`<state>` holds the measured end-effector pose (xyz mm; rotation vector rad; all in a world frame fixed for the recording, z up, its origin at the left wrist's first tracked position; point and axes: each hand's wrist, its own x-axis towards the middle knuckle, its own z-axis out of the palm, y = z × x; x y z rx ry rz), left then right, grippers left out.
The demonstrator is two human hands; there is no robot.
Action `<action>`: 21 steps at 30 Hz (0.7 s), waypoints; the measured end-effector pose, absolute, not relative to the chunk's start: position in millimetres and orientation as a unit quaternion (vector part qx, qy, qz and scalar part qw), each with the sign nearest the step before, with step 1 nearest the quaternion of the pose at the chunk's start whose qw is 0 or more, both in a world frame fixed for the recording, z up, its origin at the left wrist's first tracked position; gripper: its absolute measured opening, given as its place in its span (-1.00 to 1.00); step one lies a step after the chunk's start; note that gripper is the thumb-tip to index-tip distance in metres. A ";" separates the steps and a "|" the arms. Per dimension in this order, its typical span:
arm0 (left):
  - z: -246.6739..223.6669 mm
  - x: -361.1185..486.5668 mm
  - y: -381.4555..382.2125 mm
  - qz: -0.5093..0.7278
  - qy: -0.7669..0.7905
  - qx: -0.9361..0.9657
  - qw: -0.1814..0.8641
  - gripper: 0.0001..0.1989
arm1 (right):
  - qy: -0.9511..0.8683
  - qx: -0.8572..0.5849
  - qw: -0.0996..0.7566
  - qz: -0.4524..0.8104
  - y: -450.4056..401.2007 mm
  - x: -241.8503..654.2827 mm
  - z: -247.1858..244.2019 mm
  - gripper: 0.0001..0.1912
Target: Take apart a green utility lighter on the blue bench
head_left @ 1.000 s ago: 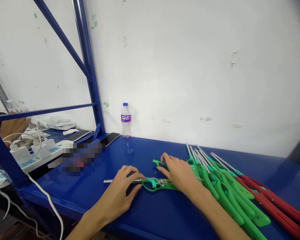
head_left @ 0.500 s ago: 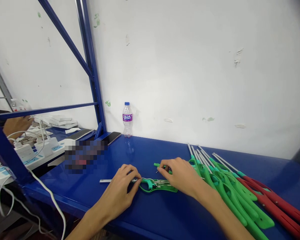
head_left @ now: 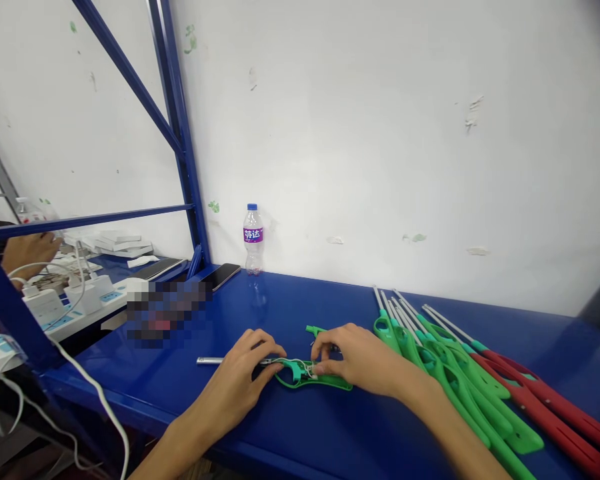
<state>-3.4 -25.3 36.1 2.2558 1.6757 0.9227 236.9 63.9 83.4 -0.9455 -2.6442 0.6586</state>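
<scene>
An opened long-nose lighter (head_left: 330,382) lies on the blue table, its green half shell facing up with a teal trigger, a white wire and small inner parts showing. My left hand (head_left: 245,367) pinches it where the silver tube meets the handle; the tube sticks out to the left. The fingers of my right hand (head_left: 350,357) are closed at the inner parts, over the middle of the shell. What they pinch is hidden. Just behind that hand lies another green piece (head_left: 314,330), mostly covered.
Several green lighters (head_left: 460,387) and red lighters (head_left: 545,400) lie fanned out at the right. A plastic bottle (head_left: 253,240) and a phone (head_left: 223,276) are near the wall. Beyond the blue frame (head_left: 185,153), a co-worker's hand (head_left: 33,252) shows near power strips (head_left: 90,300) and cables.
My right hand has moved down and left from the green piece behind onto the inner parts of the opened lighter. My left hand keeps its hold at the tube's base.
</scene>
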 end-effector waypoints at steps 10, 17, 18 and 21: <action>33.0 -4.6 -23.2 0.297 0.560 0.769 0.084 -0.88 | -0.906 -0.322 0.121 0.247 66.2 235.0 80.2 -0.94; 33.0 -5.9 -23.1 0.307 0.559 0.766 0.085 -0.92 | -0.906 -0.323 0.116 0.247 66.2 235.6 81.3 -0.92; 33.7 -5.6 -23.3 0.308 0.560 0.763 0.093 -0.91 | -0.906 -0.323 0.116 0.246 66.2 235.6 81.2 -0.92; 36.2 -4.1 -24.3 0.308 0.561 0.761 0.110 -0.90 | -0.905 -0.327 0.114 0.247 66.7 235.4 80.1 -0.93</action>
